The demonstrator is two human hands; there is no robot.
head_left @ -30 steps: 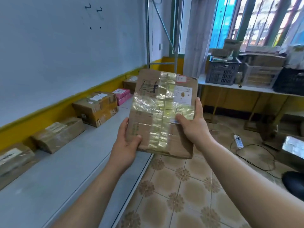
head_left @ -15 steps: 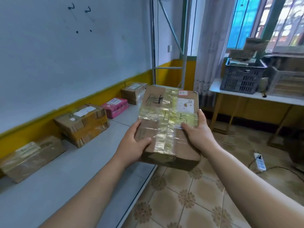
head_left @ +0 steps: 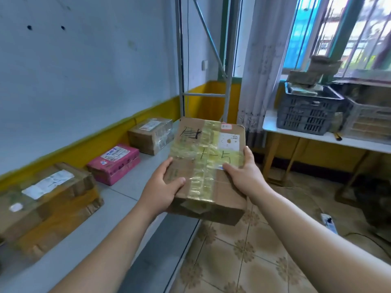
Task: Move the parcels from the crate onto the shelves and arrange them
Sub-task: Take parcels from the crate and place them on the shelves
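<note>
I hold a flat brown cardboard parcel (head_left: 208,166), crossed with clear tape and marked "1-5", over the front edge of the grey shelf (head_left: 131,187). My left hand (head_left: 161,187) grips its left edge with the thumb on top. My right hand (head_left: 246,174) grips its right edge. Along the back of the shelf lie a taped brown parcel (head_left: 48,199), a pink parcel (head_left: 114,162) and a smaller brown parcel (head_left: 151,135).
A dark grey crate (head_left: 306,112) with parcels stacked in it stands on a white table (head_left: 355,142) at the right, beside a lighter crate (head_left: 368,121). The shelf's metal posts (head_left: 181,60) rise behind the parcel. Cables and a power strip (head_left: 329,223) lie on the tiled floor.
The parcel has tipped from nearly upright to lying flat in both hands. My view has moved forward along the shelf, so the parcels there look nearer.
</note>
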